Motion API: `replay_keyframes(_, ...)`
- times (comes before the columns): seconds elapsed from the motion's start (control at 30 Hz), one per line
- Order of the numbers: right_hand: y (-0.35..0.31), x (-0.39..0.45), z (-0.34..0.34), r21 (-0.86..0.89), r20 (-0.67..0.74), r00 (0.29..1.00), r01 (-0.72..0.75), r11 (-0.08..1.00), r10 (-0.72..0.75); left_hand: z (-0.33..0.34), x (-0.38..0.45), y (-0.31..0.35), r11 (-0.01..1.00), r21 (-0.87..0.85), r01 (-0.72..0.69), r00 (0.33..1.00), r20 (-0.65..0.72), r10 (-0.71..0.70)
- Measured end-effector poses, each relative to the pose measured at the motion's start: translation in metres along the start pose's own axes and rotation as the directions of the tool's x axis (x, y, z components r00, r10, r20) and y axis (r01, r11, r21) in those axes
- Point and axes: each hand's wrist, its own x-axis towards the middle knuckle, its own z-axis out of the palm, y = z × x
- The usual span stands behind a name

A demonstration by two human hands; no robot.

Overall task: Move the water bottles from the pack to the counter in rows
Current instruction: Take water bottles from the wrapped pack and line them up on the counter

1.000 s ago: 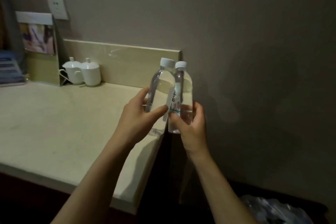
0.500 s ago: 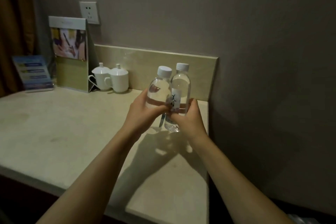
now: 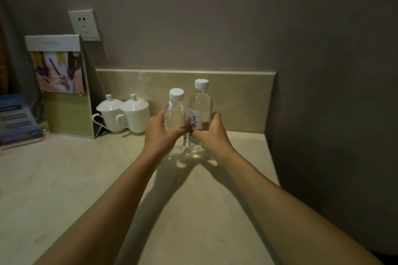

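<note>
Left hand (image 3: 160,133) and right hand (image 3: 212,133) each grip a clear plastic white-capped water bottle (image 3: 174,114), second bottle (image 3: 200,112), low over the beige stone counter (image 3: 86,178); no rows visible yet.

Dim, warm indoor light, grainy throughout. Light falls from above and behind the person: both forearms throw long dark shadows forward across the bench (image 3: 64,189), meeting under the water bottles (image 3: 187,118), where bright caustic patches scatter. Wall (image 3: 323,71) darkens toward the right and the corners. Wide-angle bowing at the left edge; brochure stand (image 3: 58,71) print soft, unreadable.
</note>
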Motion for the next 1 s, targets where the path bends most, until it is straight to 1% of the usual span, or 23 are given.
replay_keyframes(0.17, 0.014, 0.021, 0.022, 0.002, 0.043, 0.998, -0.044, 0.999, 0.043, -0.007, 0.024, -0.028, 1.000, 0.018, 0.010, 1.000, -0.008, -0.010)
replay_keyframes(0.27, 0.021, 0.034, 0.032, 0.028, 0.007, 0.999, -0.040, 0.999, 0.040, -0.012, 0.042, -0.036, 0.999, 0.037, -0.017, 1.000, 0.014, 0.016)
replay_keyframes(0.33, 0.025, 0.039, 0.038, 0.057, -0.011, 1.000, -0.021, 0.998, 0.021, -0.016, 0.052, -0.040, 0.998, 0.053, -0.029, 0.999, 0.038, 0.027)
replay_keyframes(0.47, 0.026, 0.041, 0.048, 0.128, -0.009, 1.000, -0.023, 0.991, 0.024, -0.025, 0.069, -0.051, 0.999, 0.032, 0.007, 0.996, 0.093, -0.010)
replay_keyframes(0.63, 0.017, 0.043, 0.053, 0.106, -0.016, 0.998, -0.054, 0.993, 0.056, -0.036, 0.085, -0.056, 0.998, 0.051, -0.034, 0.976, 0.218, 0.022)
replay_keyframes(0.7, 0.015, 0.044, 0.053, 0.034, -0.036, 0.997, -0.063, 0.997, 0.064, -0.040, 0.090, -0.057, 1.000, -0.005, -0.007, 0.963, 0.271, 0.008)
replay_keyframes(0.77, 0.014, 0.046, 0.052, -0.079, -0.057, 0.997, -0.064, 0.995, 0.060, -0.042, 0.090, -0.058, 0.999, -0.048, 0.015, 0.957, 0.291, -0.001)
replay_keyframes(0.83, 0.015, 0.046, 0.054, -0.171, -0.070, 0.994, -0.098, 0.980, 0.087, -0.040, 0.085, -0.058, 0.999, 0.018, -0.048, 0.969, 0.244, 0.042)
replay_keyframes(0.9, 0.016, 0.042, 0.060, -0.261, -0.133, 0.985, -0.144, 0.954, 0.113, -0.036, 0.076, -0.062, 0.985, 0.114, -0.132, 0.979, 0.168, 0.112)
replay_keyframes(1.0, 0.016, 0.040, 0.067, -0.440, -0.252, 0.964, -0.189, 0.878, 0.082, -0.031, 0.072, -0.075, 0.979, 0.159, -0.127, 0.989, 0.093, 0.113)
